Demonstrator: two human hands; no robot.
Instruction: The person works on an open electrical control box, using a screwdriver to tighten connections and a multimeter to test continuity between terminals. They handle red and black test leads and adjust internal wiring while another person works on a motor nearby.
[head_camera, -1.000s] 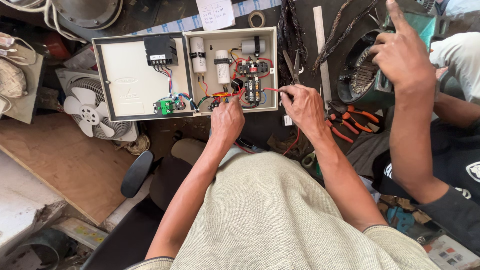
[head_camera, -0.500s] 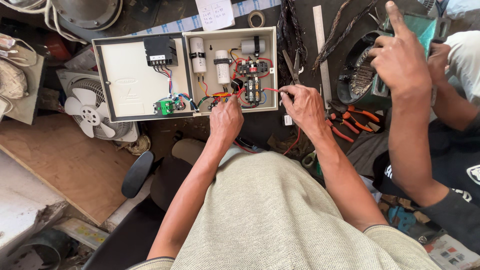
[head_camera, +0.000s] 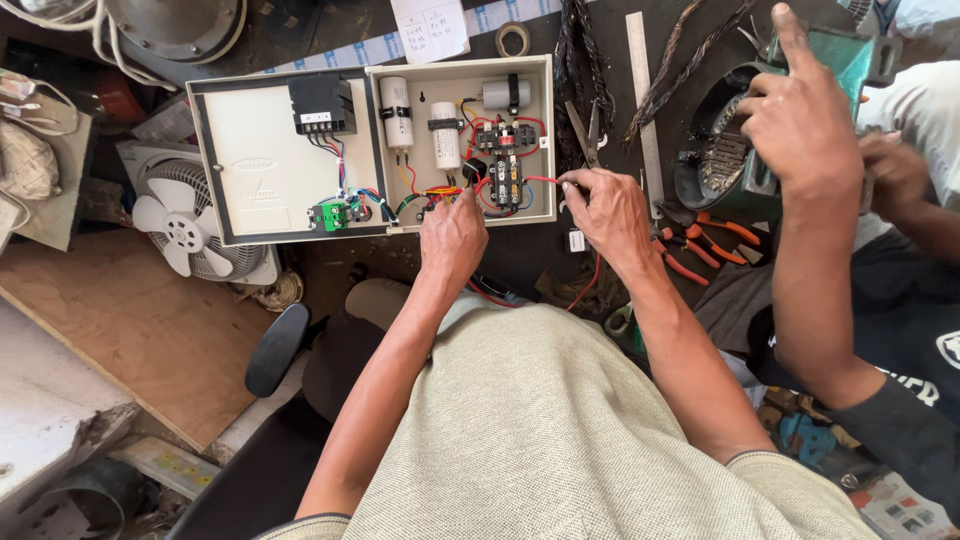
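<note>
An open cream electrical control box (head_camera: 540, 130) lies on the dark bench, its door (head_camera: 255, 160) swung to the left. Inside are two white cylinders (head_camera: 397, 112), a black terminal block (head_camera: 503, 178) and red, yellow and blue wires. My left hand (head_camera: 452, 235) rests at the box's lower edge, fingertips on the wires near the terminal block. My right hand (head_camera: 610, 205) sits just right of the box and pinches a red wire (head_camera: 540, 180) that runs into the terminals.
A co-worker's hand (head_camera: 800, 115) rests on a green motor housing (head_camera: 735, 150) at right. Orange-handled pliers (head_camera: 700, 235), a steel ruler (head_camera: 645, 100), scissors (head_camera: 590, 130) and a tape roll (head_camera: 514, 38) lie nearby. A white fan (head_camera: 185, 225) and plywood (head_camera: 130, 330) sit left.
My hands have hardly moved on the wires. The co-worker's second hand has come forward beside the motor housing at the right edge.
</note>
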